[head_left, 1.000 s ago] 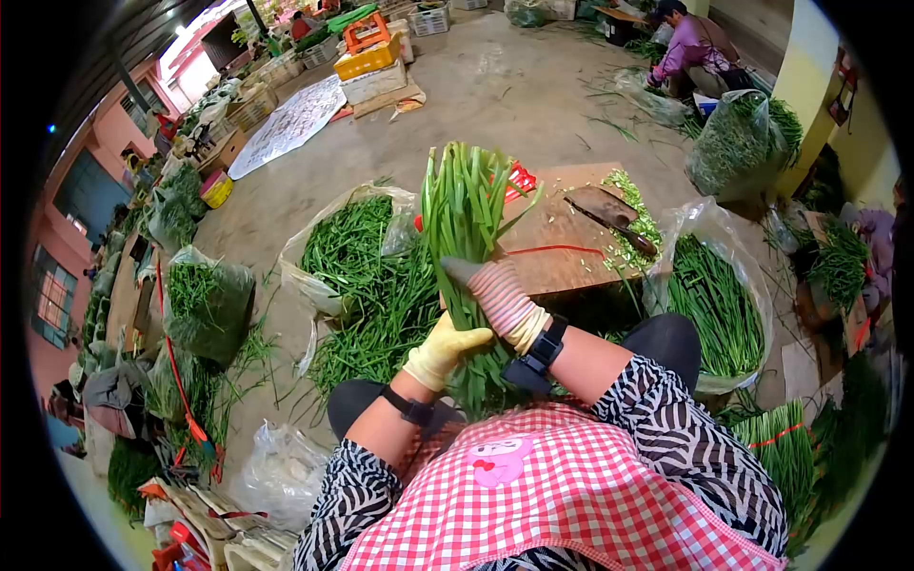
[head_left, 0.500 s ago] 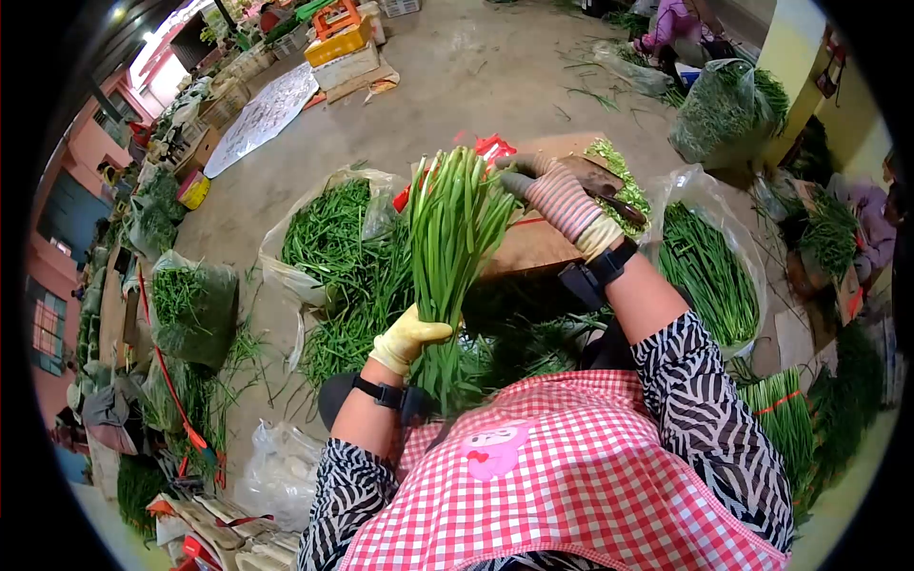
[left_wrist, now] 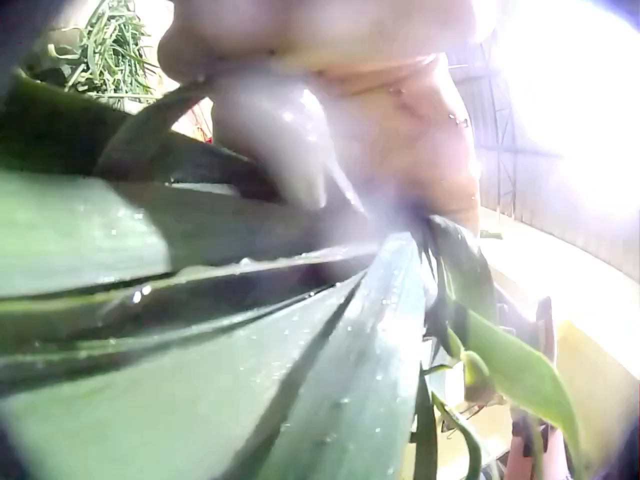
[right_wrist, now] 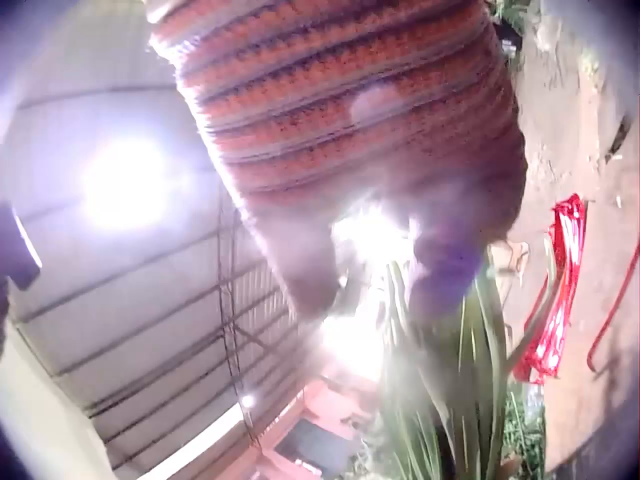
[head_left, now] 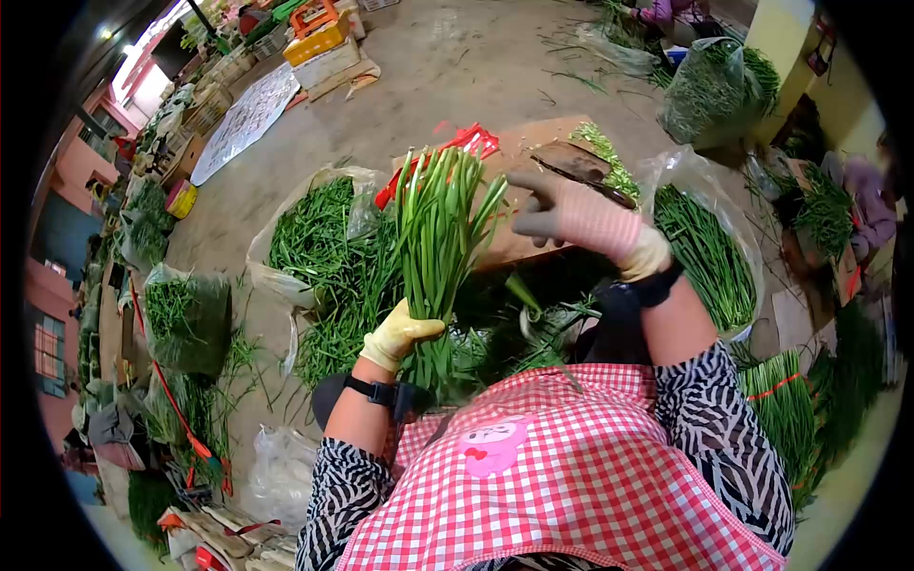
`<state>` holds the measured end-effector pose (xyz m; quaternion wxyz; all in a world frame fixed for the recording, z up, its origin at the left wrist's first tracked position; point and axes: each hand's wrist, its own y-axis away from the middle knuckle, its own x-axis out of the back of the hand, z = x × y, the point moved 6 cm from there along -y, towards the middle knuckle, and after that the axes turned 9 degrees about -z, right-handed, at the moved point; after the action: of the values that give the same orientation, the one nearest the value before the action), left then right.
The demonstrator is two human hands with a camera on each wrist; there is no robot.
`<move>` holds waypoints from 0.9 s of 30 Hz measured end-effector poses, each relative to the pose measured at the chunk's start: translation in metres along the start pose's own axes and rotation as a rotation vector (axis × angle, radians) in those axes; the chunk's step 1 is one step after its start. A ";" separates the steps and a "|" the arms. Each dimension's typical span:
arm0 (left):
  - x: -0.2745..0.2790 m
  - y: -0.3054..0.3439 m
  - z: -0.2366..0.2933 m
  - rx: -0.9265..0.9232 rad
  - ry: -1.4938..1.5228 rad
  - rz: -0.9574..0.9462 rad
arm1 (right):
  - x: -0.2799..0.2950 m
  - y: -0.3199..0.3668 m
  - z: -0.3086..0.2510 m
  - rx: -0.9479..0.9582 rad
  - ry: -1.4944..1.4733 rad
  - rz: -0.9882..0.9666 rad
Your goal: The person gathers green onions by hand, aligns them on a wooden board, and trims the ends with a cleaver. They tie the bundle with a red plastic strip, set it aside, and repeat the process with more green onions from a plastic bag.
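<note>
Green bunch (head_left: 440, 228), gripped by left fingers (head_left: 426, 329), right fingers (head_left: 536, 225) beside it

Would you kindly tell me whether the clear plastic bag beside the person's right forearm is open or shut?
Open: the clear plastic bag spreads wide around long green stalks, which show uncovered.

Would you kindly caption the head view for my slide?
Gloved left hand gripping green stalks, gloved right hand open beside their pale ends.

Two hands (head_left: 404, 335) (head_left: 588, 217), one handheld bunch (head_left: 440, 233)
</note>
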<state>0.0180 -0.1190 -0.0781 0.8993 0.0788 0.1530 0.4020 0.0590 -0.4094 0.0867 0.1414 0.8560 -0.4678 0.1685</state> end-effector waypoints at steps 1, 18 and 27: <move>-0.005 -0.001 0.002 0.015 -0.008 -0.003 | -0.006 -0.007 -0.002 -0.216 -0.041 0.045; 0.010 -0.004 -0.033 0.087 0.055 -0.125 | 0.001 -0.025 0.070 0.143 -1.199 0.296; -0.009 -0.007 -0.010 0.035 -0.032 -0.052 | -0.024 -0.023 0.034 -0.294 -0.276 0.001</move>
<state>0.0136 -0.1301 -0.0878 0.9103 0.0970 0.1478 0.3743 0.0713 -0.3926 0.0442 0.1995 0.8410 -0.5025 -0.0203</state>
